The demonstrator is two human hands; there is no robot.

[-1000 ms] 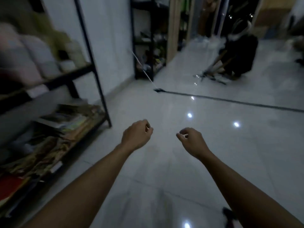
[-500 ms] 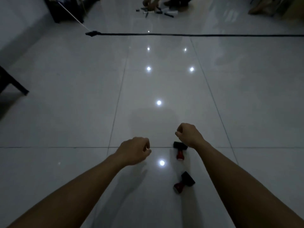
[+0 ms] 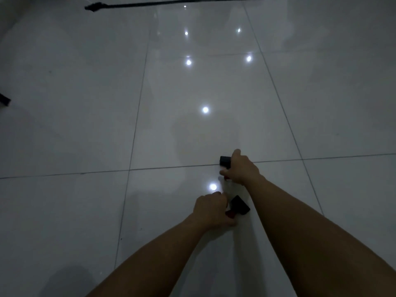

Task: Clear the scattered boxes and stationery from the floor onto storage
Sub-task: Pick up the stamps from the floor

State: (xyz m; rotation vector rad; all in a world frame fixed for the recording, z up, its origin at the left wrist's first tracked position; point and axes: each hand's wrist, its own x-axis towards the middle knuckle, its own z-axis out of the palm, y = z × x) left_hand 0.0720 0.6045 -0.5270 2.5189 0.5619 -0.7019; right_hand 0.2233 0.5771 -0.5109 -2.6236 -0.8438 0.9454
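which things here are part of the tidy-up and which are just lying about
Part of the job:
- far stamp, black base showing, right hand on it
- near stamp, black base and red handle, left hand at its handle

Just lying about:
- black cable across the far floor
- dark shelf foot at the left edge

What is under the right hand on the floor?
A stamp: its black end shows beyond the right hand, a bit of red below. Its middle is covered.
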